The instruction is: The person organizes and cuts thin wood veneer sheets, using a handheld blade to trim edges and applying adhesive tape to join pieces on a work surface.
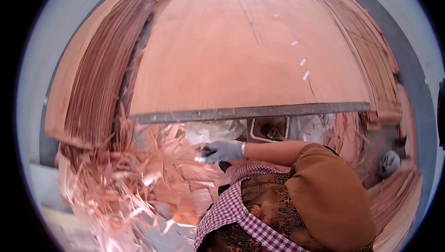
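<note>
My right hand (221, 152), in a grey glove with dark fingertips, reaches leftward across my body below the near edge of the table. Its fingers are closed on a small white piece (200, 159), blurred, whose kind I cannot make out. My left hand is not in view. Just ahead lies a large, pale reddish wood veneer sheet (222, 71) on the table, above and apart from my right hand. Several small white pieces (302, 62) lie on its right half, near a thin dark crack. Another dark, broken line runs down its far middle.
Tall veneer stacks flank the table, left (99, 66) and right (366, 57). Torn veneer scraps (153, 173) cover the floor at left. Under the table edge (250, 112) are a white plastic bag (213, 131) and a white-rimmed container (254, 130) with a brush-like tool.
</note>
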`<state>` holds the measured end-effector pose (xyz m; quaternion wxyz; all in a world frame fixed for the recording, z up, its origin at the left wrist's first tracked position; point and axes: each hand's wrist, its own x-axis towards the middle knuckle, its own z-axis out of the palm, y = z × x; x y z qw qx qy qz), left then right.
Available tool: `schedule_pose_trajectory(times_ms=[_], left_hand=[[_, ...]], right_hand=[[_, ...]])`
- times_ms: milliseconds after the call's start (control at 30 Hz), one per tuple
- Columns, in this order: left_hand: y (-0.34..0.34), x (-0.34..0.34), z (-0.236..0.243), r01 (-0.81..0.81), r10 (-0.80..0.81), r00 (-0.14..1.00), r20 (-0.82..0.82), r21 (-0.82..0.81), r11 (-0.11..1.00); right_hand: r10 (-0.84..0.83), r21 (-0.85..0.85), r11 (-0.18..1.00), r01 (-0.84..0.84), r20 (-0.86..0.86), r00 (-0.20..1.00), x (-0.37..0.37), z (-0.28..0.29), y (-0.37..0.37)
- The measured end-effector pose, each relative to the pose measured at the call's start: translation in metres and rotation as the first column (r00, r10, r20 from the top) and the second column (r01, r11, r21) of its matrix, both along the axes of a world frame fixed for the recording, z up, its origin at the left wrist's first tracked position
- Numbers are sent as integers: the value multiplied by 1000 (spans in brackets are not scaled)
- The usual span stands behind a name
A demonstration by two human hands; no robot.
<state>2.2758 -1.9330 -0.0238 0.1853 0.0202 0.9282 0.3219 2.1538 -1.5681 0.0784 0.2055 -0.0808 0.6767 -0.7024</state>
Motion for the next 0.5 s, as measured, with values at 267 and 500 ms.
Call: schedule_pose_trajectory(times_ms=[267, 500], left_hand=[[-22, -175, -17, 90, -94, 981, 171, 33, 995], [-104, -236, -35, 219, -215, 939, 268, 18, 976]], right_hand=[[32, 245, 969, -11, -79, 996, -56, 28, 0], [-248, -32, 969, 247, -57, 967, -79, 20, 10]])
